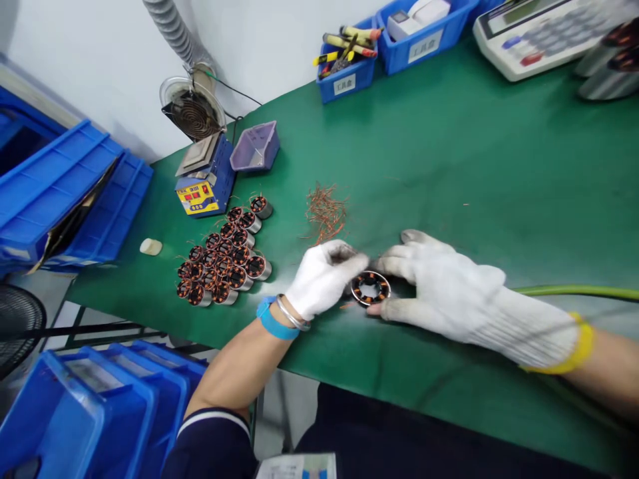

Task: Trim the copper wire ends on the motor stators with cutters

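A motor stator [384, 291], a metal ring with copper windings and a dark core, rests on the green bench between my hands. My right hand [444, 289], in a white knitted glove with a yellow cuff, grips it from the right, thumb at the near side and fingers at the far side. My left hand [324, 278], also gloved, is pinched closed at the stator's upper left edge; whatever lies between its fingertips is hidden. Cut copper wire pieces [327, 211] form a loose pile just beyond my left hand.
Several wound stators [219, 263] stand grouped at left, near a blue-yellow soldering unit [202, 189] and a purple tray [254, 148]. Blue tool boxes [349, 83] and a calculator [544, 40] line the back. A green hose [579, 291] runs at right. Blue bins [104, 406] stand below left.
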`<state>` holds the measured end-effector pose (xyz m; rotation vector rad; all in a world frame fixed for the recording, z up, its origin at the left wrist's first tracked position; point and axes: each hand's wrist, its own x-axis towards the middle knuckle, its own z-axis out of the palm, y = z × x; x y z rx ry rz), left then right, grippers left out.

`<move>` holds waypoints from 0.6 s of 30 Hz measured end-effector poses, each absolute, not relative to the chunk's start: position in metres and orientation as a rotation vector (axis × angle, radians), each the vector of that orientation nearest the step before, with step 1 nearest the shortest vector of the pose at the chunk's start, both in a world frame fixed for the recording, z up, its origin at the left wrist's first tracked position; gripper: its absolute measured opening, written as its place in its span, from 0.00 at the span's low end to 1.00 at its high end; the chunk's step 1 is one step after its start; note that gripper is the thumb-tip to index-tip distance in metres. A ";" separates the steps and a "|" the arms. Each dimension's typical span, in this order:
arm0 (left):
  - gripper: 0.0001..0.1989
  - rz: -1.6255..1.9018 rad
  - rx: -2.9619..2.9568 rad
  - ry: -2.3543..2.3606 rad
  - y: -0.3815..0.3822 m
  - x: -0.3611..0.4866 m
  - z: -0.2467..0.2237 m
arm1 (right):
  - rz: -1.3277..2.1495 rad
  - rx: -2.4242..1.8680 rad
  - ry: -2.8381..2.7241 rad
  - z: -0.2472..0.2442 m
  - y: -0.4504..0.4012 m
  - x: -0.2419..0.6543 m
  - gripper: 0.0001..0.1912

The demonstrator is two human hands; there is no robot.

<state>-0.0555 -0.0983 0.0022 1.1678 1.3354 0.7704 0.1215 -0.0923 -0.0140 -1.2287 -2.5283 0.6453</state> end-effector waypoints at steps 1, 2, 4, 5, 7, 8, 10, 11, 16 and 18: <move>0.16 0.859 1.086 1.325 -0.097 -0.054 0.002 | 0.654 -1.226 -2.532 -0.014 -0.091 0.123 0.19; 0.18 0.965 1.008 1.309 -0.095 -0.053 0.003 | 0.671 -1.230 -2.545 -0.014 -0.090 0.124 0.19; 0.20 1.154 0.924 1.297 -0.092 -0.056 0.005 | 0.703 -1.260 -2.553 -0.015 -0.089 0.129 0.21; 0.21 1.193 0.950 1.324 -0.090 -0.060 0.007 | 0.715 -1.289 -2.537 -0.016 -0.088 0.132 0.24; 0.24 1.052 1.155 1.424 -0.090 -0.067 0.013 | 0.772 -1.344 -2.481 -0.018 -0.087 0.138 0.27; 0.26 0.877 1.300 1.459 -0.091 -0.070 0.016 | 0.815 -1.350 -2.442 -0.019 -0.086 0.140 0.27; 0.28 0.491 1.557 1.466 -0.096 -0.072 0.022 | 0.903 -1.319 -2.351 -0.019 -0.084 0.140 0.25; 0.27 0.354 1.644 1.453 -0.098 -0.071 0.024 | 0.954 -1.302 -2.308 -0.018 -0.083 0.138 0.25; 0.19 0.265 1.704 1.495 -0.106 -0.059 0.024 | 1.108 -1.426 -2.052 -0.008 -0.075 0.124 0.21; 0.19 0.295 1.679 1.520 -0.106 -0.057 0.022 | 1.122 -1.563 -1.819 -0.004 -0.072 0.124 0.20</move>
